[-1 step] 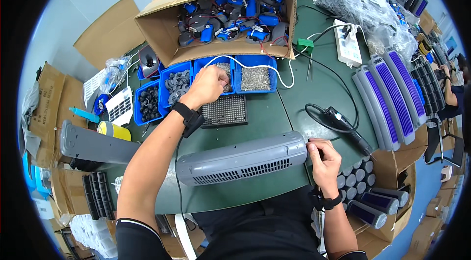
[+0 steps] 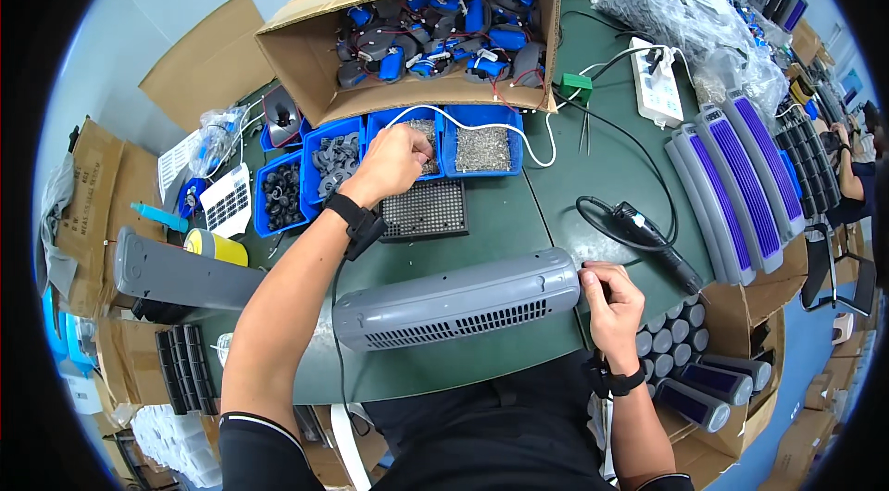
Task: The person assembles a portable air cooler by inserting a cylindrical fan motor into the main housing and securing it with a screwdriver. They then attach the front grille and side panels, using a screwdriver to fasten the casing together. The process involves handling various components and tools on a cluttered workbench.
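My left hand (image 2: pixel 394 162) reaches into a blue bin (image 2: pixel 378 128) of small metal pieces that look like screws (image 2: pixel 423 128). Its fingers are pinched together; anything between them is too small to make out. On the table in front of me lies a long grey plastic housing (image 2: pixel 454 292), its slotted vent toward me. At the housing's right end is my right hand (image 2: pixel 613 310), fingers curled and thumb pressed to the forefinger. Whatever that hand grips is hidden. Just beyond the housing sits a black perforated tray (image 2: pixel 424 211).
Neighbouring bins hold screws (image 2: pixel 483 150), grey parts (image 2: pixel 337 162) and black parts (image 2: pixel 282 195). Behind them a carton (image 2: pixel 306 74) holds blue-and-grey wired units. An electric screwdriver (image 2: pixel 653 241) with a looped cable lies right, near purple-grey housings (image 2: pixel 736 185). Another grey housing (image 2: pixel 185 270) lies left.
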A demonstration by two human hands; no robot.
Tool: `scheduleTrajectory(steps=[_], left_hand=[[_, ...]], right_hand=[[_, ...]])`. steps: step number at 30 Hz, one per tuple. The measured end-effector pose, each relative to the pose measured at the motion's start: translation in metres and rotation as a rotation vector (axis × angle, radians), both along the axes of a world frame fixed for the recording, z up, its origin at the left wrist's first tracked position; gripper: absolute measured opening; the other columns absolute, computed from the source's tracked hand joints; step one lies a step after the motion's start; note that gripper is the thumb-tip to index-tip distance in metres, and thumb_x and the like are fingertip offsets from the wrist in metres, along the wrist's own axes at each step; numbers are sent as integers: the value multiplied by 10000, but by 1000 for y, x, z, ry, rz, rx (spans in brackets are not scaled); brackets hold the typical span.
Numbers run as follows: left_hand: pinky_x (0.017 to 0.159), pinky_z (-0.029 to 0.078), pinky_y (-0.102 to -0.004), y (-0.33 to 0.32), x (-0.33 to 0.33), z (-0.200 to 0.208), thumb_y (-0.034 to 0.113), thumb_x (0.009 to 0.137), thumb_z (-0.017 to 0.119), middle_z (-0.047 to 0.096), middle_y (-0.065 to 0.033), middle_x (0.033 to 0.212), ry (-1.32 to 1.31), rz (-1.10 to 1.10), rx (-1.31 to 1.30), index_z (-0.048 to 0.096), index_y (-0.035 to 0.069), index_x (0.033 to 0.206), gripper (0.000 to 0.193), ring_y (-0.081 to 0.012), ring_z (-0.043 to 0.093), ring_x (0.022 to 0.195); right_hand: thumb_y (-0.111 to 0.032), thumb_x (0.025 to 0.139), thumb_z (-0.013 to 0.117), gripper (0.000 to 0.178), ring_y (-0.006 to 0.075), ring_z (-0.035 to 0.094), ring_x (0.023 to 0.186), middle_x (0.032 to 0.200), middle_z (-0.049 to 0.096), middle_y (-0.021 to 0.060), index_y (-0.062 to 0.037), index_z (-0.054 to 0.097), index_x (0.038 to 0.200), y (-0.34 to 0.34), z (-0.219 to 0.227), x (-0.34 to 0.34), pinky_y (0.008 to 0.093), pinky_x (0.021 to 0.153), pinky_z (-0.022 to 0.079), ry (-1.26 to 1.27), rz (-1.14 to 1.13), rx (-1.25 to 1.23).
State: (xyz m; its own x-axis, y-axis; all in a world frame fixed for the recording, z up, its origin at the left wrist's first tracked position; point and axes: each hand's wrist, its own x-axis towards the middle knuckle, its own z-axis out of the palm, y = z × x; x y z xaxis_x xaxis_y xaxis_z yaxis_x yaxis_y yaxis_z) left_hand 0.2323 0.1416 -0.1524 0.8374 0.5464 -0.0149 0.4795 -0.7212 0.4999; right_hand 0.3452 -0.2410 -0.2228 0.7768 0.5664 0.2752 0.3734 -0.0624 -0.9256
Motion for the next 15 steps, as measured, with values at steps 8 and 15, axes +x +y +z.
scheduleTrajectory(steps=[8,15], left_hand=[[816,586,-387,0,-4,-1,-46,904,687,790,-189,936,-60,56,-63,788,-56,1043,172,-250,763,893],[798,586,-368,-2,-6,-4,-35,916,687,787,-166,915,-137,55,-44,791,-49,1063,180,-216,749,863]], right_hand=[[-38,945,757,93,257,720,970,1033,771,169,44,748,990,0,-3,0,356,892,544,-11,-11,1],[-46,942,762,99,263,723,966,1019,775,168,45,751,979,0,-1,-1,359,887,545,-9,-22,-14]])
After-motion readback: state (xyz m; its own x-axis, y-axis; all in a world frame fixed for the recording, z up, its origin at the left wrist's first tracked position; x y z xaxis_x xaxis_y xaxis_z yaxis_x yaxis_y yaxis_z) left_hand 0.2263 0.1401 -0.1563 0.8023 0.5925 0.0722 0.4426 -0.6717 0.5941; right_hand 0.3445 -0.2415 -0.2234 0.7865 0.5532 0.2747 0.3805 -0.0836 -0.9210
